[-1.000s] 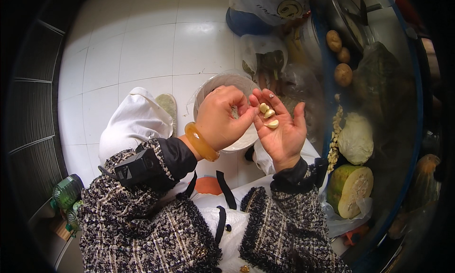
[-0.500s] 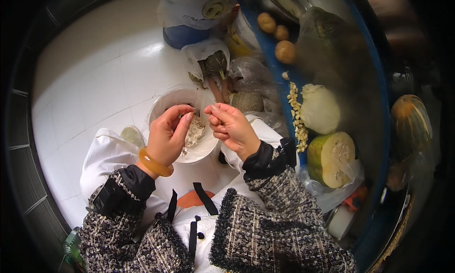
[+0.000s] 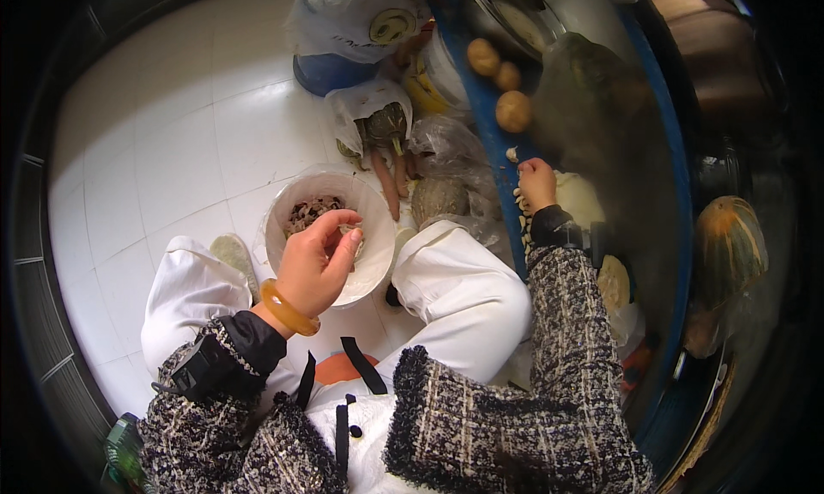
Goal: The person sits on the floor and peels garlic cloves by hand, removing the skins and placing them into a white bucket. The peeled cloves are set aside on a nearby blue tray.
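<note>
My left hand [image 3: 311, 266], with an amber-coloured bangle at its wrist, hovers above a white bucket [image 3: 384, 258]. Its thumb and forefinger are pinched together; whatever lies between them is too small to make out. Pale and dark purplish peelings [image 3: 316, 209] lie inside the bucket. My right hand [image 3: 539, 185] reaches over the blue shelf, fingers closed at the upper end of a row of peeled garlic cloves [image 3: 521, 204]. Its fingertips are partly hidden, so anything they hold does not show. Just beyond them sits a single garlic clove [image 3: 512, 154]. The right hand partly covers a pale round vegetable [image 3: 579, 198].
Potatoes [image 3: 513, 111] lie farther up the blue shelf [image 3: 486, 125]. A cut green gourd [image 3: 613, 284] is behind my right sleeve. On the floor are a bagged dark green squash [image 3: 386, 125], carrots [image 3: 384, 181], and another squash [image 3: 438, 202]. A striped pumpkin [image 3: 731, 236] stands far right.
My right hand has left its place beside the left hand over the bucket and moved right to the garlic cloves. The left hand stays over the bucket, still pinched.
</note>
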Action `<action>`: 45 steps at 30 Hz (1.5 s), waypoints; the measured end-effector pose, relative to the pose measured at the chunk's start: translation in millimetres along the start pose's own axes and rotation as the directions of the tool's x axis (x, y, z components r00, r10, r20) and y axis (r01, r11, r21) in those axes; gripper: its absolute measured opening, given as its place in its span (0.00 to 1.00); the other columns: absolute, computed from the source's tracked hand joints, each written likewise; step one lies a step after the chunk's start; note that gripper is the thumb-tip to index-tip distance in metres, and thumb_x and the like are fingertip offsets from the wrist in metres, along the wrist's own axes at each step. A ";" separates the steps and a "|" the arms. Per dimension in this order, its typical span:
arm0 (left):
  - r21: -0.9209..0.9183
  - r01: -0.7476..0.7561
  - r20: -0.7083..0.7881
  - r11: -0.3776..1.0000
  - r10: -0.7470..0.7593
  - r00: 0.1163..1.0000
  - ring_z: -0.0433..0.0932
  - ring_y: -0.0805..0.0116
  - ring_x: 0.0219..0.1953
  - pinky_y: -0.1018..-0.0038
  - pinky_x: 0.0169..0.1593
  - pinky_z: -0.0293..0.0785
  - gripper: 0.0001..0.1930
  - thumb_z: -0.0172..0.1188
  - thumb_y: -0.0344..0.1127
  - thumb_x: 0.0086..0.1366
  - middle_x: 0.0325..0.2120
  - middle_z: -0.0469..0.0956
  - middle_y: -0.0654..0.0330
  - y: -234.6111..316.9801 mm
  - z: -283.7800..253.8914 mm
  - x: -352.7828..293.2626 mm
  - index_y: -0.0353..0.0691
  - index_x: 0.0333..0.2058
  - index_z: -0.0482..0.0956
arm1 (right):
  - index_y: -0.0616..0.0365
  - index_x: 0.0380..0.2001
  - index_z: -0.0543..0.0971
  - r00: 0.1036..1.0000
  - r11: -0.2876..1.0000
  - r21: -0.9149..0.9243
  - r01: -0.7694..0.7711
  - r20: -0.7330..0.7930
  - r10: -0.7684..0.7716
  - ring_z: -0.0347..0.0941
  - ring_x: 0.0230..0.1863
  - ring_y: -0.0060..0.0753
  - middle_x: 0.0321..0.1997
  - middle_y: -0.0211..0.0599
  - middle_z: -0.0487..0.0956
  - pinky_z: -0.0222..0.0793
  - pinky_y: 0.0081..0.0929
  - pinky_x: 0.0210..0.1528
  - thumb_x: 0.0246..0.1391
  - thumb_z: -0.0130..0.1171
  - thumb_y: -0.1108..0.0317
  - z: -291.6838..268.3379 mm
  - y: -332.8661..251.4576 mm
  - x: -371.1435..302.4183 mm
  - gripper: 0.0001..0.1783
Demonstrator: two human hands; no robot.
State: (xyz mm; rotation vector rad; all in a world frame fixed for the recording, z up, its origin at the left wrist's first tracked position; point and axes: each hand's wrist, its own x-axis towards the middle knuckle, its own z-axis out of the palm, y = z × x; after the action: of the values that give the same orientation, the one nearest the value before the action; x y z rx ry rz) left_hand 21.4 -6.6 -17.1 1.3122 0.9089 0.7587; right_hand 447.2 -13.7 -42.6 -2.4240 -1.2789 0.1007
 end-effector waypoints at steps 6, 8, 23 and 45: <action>0.051 0.002 0.032 0.999 -0.003 0.999 0.66 0.74 0.17 0.76 0.23 0.63 0.10 0.55 0.32 0.63 0.15 0.70 0.59 1.5 3.3 0.0 0.33 0.42 0.74 | 0.64 0.26 0.76 0.971 0.924 -0.348 0.156 -0.118 -0.208 0.71 0.36 0.60 0.29 0.56 0.75 0.65 0.47 0.39 0.50 0.53 0.73 15.7 31.3 4.5 0.05; 0.083 0.008 0.042 0.996 -0.011 0.999 0.66 0.74 0.16 0.76 0.23 0.63 0.10 0.55 0.32 0.63 0.15 0.70 0.59 1.9 3.3 -0.1 0.33 0.41 0.74 | 0.64 0.28 0.76 0.969 0.915 -0.376 0.146 -0.132 -0.209 0.70 0.37 0.61 0.30 0.58 0.73 0.65 0.48 0.40 0.49 0.53 0.74 18.5 31.2 3.0 0.04; 0.113 0.004 0.067 0.994 -0.011 0.998 0.71 0.67 0.17 0.73 0.24 0.68 0.10 0.56 0.31 0.61 0.16 0.73 0.56 4.1 3.1 -2.4 0.33 0.40 0.75 | 0.68 0.33 0.74 0.981 0.905 -0.408 0.126 -0.083 -0.174 0.70 0.42 0.58 0.38 0.57 0.74 0.66 0.45 0.45 0.49 0.53 0.76 17.0 8.5 -5.8 0.07; 0.188 -0.050 0.133 0.981 0.025 0.991 0.70 0.59 0.17 0.66 0.24 0.65 0.10 0.55 0.33 0.61 0.14 0.70 0.56 7.6 1.5 -1.7 0.34 0.39 0.76 | 0.57 0.33 0.80 0.965 0.853 -0.482 0.202 -0.052 -0.258 0.73 0.39 0.48 0.33 0.42 0.79 0.66 0.43 0.41 0.52 0.58 0.60 15.8 -40.1 -5.4 0.12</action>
State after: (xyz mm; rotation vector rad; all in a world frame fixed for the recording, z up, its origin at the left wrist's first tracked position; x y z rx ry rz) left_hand 22.2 -7.8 -9.4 1.5332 0.8701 0.6186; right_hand 409.1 7.0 -42.6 -2.5848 -1.6860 -0.4693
